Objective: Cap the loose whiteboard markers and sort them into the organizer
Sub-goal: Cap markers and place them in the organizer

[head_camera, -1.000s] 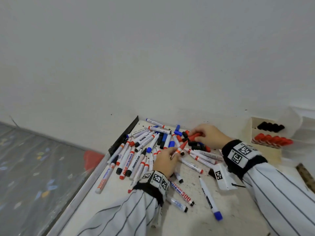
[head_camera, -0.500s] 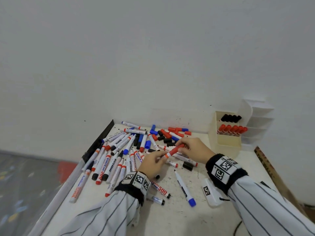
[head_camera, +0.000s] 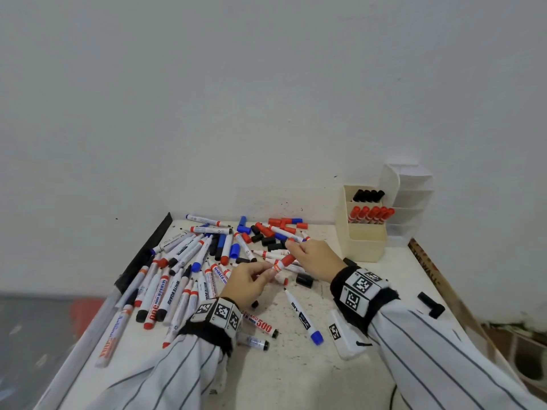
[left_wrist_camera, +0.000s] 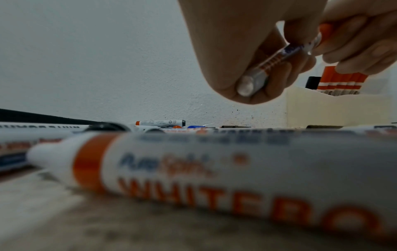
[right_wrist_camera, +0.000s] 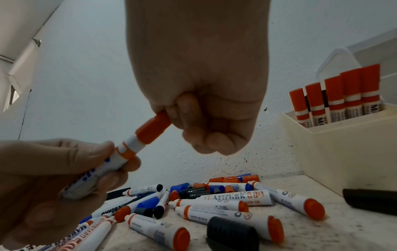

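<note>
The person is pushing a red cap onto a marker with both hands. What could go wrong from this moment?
1. The red cap may not be fully seated: a white band of the marker still shows below it.
2. The left hand and right hand work just above the loose pile, so a wrist might knock markers toward the table edge.

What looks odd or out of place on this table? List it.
Loose caps lie scattered by the wall, apart from uncapped markers heaped at the left. Dark specks dot the table and wall. The organizer looks tidy, red and black separate.
</note>
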{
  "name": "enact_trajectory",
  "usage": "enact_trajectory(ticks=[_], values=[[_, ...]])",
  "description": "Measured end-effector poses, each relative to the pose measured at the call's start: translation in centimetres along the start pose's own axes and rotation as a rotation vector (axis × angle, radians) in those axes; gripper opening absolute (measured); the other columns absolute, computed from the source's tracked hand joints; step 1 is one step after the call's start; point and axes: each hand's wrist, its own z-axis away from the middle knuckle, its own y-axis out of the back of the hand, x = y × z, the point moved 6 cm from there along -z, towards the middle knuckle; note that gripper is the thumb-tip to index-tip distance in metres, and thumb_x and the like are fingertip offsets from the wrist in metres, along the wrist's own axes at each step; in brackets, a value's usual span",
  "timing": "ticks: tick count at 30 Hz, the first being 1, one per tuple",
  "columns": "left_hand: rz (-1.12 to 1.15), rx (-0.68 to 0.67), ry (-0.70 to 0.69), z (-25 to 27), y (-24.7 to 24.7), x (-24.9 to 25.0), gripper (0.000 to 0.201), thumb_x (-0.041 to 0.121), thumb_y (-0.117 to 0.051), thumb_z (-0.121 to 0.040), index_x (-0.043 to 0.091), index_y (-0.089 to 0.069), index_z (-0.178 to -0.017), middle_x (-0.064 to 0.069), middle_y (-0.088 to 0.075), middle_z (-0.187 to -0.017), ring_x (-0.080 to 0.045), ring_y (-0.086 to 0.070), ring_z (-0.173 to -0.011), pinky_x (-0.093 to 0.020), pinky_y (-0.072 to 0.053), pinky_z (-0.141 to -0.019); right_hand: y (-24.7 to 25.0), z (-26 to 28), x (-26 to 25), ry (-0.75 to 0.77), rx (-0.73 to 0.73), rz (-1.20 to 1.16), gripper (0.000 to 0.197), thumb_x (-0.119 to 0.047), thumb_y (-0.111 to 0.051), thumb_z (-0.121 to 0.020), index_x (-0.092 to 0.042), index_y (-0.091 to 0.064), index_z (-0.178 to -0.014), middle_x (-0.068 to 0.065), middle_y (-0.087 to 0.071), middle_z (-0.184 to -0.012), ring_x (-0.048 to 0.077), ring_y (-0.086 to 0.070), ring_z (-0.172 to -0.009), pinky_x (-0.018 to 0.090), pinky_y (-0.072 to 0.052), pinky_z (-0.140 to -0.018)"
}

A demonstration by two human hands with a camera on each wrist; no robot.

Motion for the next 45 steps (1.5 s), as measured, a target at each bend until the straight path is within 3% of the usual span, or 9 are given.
enact_trajectory(ticks=[5,11,16,22,26,31,36,41,45], values=[[-0.015,-0.017,0.009,-0.2,-0.4,0.0,0.020,0.019,-0.054,-0.093,0.013,-0.069,-0.105,0.010,-0.059,-0.067,0.000,-0.048,-0.054,-0.018,-0.036,-0.057,-0.2,-0.1,1.4,-0.079,0.015,-0.037,0.043,-0.040,-0.026,-0.100,-0.010,-0.053,-0.083,0.013,-0.052,-0.080,0.022,-0.047,-0.077,0.029,-0.035,-0.071],[-0.069,-0.046,0.010,0.3,-0.7,1.7,0.024,0.020,-0.050,-0.095,0.005,-0.068,-0.101,0.018,-0.054,-0.049,0.004,-0.045,-0.045,-0.017,-0.033,-0.053,-0.1,0.1,2.3,-0.103,0.053,-0.100,0.050,-0.046,-0.027,-0.098,-0.009,-0.059,-0.088,0.009,-0.054,-0.077,0.017,-0.045,-0.060,0.025,-0.036,-0.058],[0.019,-0.093,-0.012,1.1,-1.6,5.0,0.029,0.022,-0.046,-0.097,0.021,-0.057,-0.070,0.014,-0.046,-0.035,0.001,-0.037,-0.031,-0.008,-0.030,-0.040,2.5,1.9,1.3,-0.056,0.136,-0.091,0.049,-0.037,-0.028,-0.100,-0.018,-0.040,-0.056,0.001,-0.037,-0.055,0.012,-0.035,-0.050,0.024,-0.028,-0.051],[0.088,-0.063,-0.015,1.6,-3.9,6.6,0.018,0.021,-0.056,-0.092,0.011,-0.069,-0.101,0.007,-0.061,-0.066,0.001,-0.048,-0.043,-0.012,-0.038,-0.044,4.6,3.9,3.2,-0.125,0.092,-0.036,0.046,-0.039,-0.031,-0.099,-0.017,-0.044,-0.061,0.001,-0.044,-0.061,0.014,-0.041,-0.056,0.022,-0.033,-0.055],[0.148,-0.082,0.036,1.6,-6.0,7.4,0.009,0.017,-0.065,-0.086,0.020,-0.068,-0.094,-0.003,-0.067,-0.079,-0.009,-0.058,-0.056,-0.020,-0.050,-0.055,6.2,5.6,4.3,-0.117,0.128,0.006,0.050,-0.042,-0.036,-0.097,-0.013,-0.037,-0.056,0.001,-0.035,-0.054,0.016,-0.037,-0.052,0.027,-0.030,-0.055],[0.073,-0.074,0.017,1.5,-7.4,8.0,0.020,0.032,-0.055,-0.092,0.020,-0.069,-0.099,0.006,-0.065,-0.082,-0.010,-0.058,-0.077,-0.028,-0.049,-0.079,8.4,7.5,5.2,-0.092,0.161,-0.078,0.043,-0.040,-0.043,-0.095,-0.007,-0.059,-0.071,0.002,-0.056,-0.061,0.013,-0.049,-0.051,0.020,-0.041,-0.056],[-0.344,0.029,0.197,0.8,-6.4,5.0,0.026,0.024,-0.044,-0.097,0.011,-0.060,-0.113,-0.006,-0.064,-0.112,-0.012,-0.054,-0.092,-0.024,-0.044,-0.087,12.0,7.5,6.3,-0.104,0.367,-0.131,0.028,-0.027,-0.049,-0.094,-0.005,-0.063,-0.085,0.001,-0.061,-0.073,0.011,-0.052,-0.051,0.010,-0.038,-0.042],[-0.595,-0.229,0.310,1.2,-7.8,2.9,0.032,0.021,-0.035,-0.099,0.016,-0.050,-0.127,-0.006,-0.054,-0.128,-0.015,-0.050,-0.098,-0.022,-0.039,-0.084,15.6,7.1,7.6,-0.083,0.633,-0.243,0.015,-0.023,-0.056,-0.091,-0.010,-0.063,-0.090,0.006,-0.063,-0.083,0.015,-0.059,-0.064,0.027,-0.052,-0.064],[-0.614,-0.309,0.309,0.6,-8.8,2.2,0.029,0.027,-0.044,-0.097,0.017,-0.055,-0.122,-0.003,-0.058,-0.121,-0.016,-0.054,-0.110,-0.023,-0.041,-0.091,17.5,6.4,8.2,-0.072,0.773,-0.244,0.017,-0.021,-0.055,-0.092,-0.009,-0.063,-0.101,0.002,-0.060,-0.090,0.016,-0.059,-0.085,0.022,-0.048,-0.070]])
